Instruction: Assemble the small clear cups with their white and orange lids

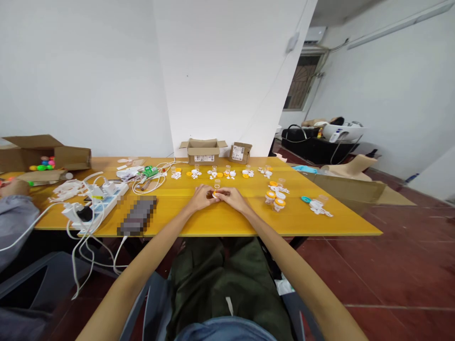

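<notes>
My left hand (202, 197) and my right hand (232, 198) meet over the middle of the table, fingers closed together on a small white and orange plastic part (214, 194). Its exact shape is mostly covered by the fingers. Just beyond it a small clear plastic cup (217, 183) stands on the table. Along the far side lie several sets of white parts, orange rings and clear cups, such as this orange ring (245, 175). To the right of my hands are small jars with orange lids (279, 202). A teal ring (306, 199) lies further right, beside white pieces (317, 205).
Two cardboard boxes (204, 152) (241, 152) stand at the table's back edge. On the left are a phone (138, 216), a power strip (103, 203) with tangled white cables, and a box of coloured balls (73, 157). Another person's sleeve (16, 222) reaches in at far left.
</notes>
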The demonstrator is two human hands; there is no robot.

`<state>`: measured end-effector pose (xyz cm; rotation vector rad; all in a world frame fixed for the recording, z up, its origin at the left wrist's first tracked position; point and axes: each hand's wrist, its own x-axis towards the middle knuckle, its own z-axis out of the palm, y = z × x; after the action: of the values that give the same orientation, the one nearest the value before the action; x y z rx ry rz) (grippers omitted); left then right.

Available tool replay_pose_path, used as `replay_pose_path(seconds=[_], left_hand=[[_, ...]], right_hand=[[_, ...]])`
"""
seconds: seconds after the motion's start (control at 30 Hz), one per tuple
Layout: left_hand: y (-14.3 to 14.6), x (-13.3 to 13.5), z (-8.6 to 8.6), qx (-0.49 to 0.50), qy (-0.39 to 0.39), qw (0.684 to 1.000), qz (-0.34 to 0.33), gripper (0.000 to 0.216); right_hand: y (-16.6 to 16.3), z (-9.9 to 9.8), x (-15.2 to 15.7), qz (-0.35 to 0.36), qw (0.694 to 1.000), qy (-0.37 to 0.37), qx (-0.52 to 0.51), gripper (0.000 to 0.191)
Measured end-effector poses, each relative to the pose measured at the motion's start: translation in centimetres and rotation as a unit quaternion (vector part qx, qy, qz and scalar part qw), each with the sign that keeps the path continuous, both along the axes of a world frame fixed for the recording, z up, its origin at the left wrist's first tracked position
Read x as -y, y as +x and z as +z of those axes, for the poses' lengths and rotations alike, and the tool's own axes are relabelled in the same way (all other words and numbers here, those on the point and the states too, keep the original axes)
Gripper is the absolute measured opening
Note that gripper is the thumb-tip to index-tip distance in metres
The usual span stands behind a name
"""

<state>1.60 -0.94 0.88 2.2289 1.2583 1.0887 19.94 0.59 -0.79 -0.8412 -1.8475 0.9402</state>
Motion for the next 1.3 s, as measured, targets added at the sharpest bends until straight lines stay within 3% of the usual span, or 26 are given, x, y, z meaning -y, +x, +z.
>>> replay_pose_path(seconds=[0.43,0.87,1.3], left_hand=[[0.1,0.0,-0.2,-0.072,-0.006,0.997,0.030,0.014],[0.4,0.3,0.3,-0.088,-0.022,0.995,0.047,0.016],[0.8,0.8,0.9,-0.137,-0.048,0.987,0.075,0.016]], right_hand=[[0.1,-0.1,-0.1,-0.027,0.992,0.091,0.078,0.022],[0.0,0.0,0.0,-0.020,0.998,0.049,0.035,0.021],[0.5,-0.8,-1.3,-0.053,0.998,0.028,0.032,0.037]])
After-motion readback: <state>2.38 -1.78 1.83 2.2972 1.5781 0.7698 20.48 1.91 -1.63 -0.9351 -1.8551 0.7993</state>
